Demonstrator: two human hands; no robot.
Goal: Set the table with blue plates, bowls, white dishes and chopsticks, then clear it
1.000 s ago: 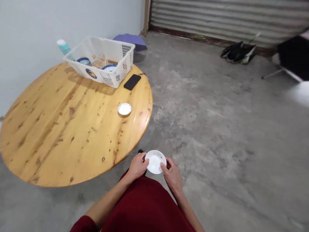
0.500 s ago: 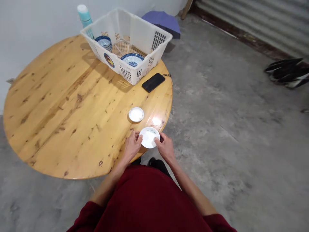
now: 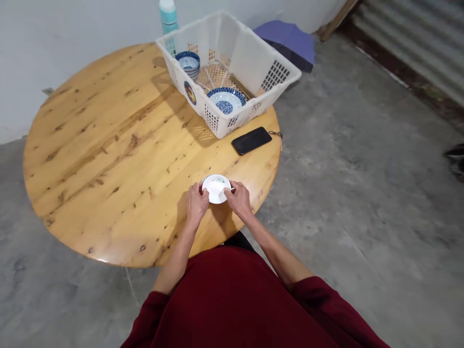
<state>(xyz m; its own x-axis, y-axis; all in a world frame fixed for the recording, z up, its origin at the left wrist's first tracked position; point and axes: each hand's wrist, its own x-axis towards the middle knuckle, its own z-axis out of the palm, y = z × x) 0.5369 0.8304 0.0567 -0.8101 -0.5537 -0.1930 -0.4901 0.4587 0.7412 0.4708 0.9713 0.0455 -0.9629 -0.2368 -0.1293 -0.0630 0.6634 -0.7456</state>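
Note:
A small white dish with a faint green pattern inside its far rim is held level between my two hands above the near right part of the table. My left hand grips its left edge, thumb on the rim. At the right edge, my right hand pinches it in the same way. A sliver of white shows by the right fingers. The second small white dish is hidden, and I cannot tell whether the held one touches it.
On the round wooden table stands a white plastic basket containing stacked blue-patterned bowls and a blue-patterned dish. A black phone lies before it. Behind are a turquoise bottle and a purple umbrella.
Both hands have carried the held dish forward, away from the table's near edge, to where the second dish lay. That second dish is now covered from view. The camera view has turned left.

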